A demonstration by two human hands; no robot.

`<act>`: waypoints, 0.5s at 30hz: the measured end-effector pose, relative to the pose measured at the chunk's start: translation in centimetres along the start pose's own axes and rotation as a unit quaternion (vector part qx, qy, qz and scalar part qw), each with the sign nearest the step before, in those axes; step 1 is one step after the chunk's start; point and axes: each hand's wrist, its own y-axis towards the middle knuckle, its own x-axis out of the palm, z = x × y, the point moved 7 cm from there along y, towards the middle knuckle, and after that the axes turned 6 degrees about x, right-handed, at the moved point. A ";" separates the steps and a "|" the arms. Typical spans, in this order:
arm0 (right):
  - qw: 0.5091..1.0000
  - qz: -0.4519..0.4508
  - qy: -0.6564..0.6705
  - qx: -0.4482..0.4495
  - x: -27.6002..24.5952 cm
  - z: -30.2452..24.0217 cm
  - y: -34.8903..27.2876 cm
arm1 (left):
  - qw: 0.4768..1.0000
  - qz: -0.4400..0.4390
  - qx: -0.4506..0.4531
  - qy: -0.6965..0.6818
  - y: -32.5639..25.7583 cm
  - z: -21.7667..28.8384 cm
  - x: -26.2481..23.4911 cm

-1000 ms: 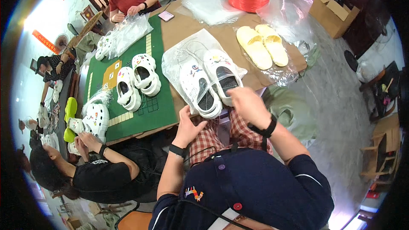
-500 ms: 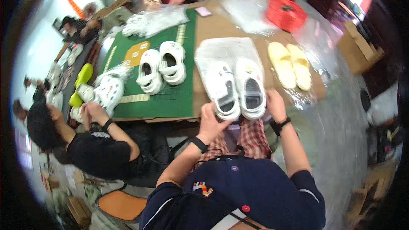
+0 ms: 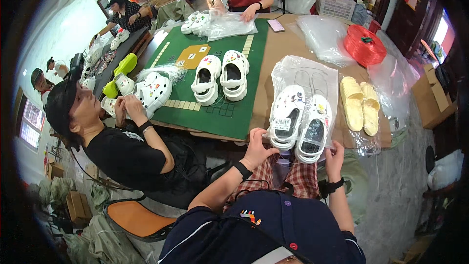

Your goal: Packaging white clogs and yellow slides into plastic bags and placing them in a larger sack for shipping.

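At table edge, left hand and right hand grasping bagged white clogs

White clogs now apparently inside clear bag, both hands moved to its near edge

Both hands at the near end of a clear bag over white clogs.
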 end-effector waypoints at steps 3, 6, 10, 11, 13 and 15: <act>0.998 -0.007 0.004 0.062 0.3 1.6 0.8 | 0.999 -0.021 0.024 -0.004 0.6 0.0 -0.2; 0.999 -0.005 -0.026 0.031 0.6 1.9 1.1 | 0.996 -0.077 -0.040 -0.025 0.1 -1.6 0.9; 0.996 0.003 -0.084 0.028 1.1 0.0 0.2 | 0.995 -0.090 -0.046 -0.024 0.0 -1.4 1.3; 0.997 0.005 -0.071 0.027 1.1 -0.1 -0.1 | 0.995 -0.090 -0.044 -0.023 0.0 -1.5 1.5; 0.995 0.014 -0.094 -0.005 1.4 -0.1 -0.5 | 0.994 -0.076 -0.072 -0.031 -0.1 -1.5 1.5; 0.999 -0.008 -0.046 0.002 1.7 -0.3 -1.1 | 0.992 -0.056 -0.097 -0.051 0.1 -1.4 1.6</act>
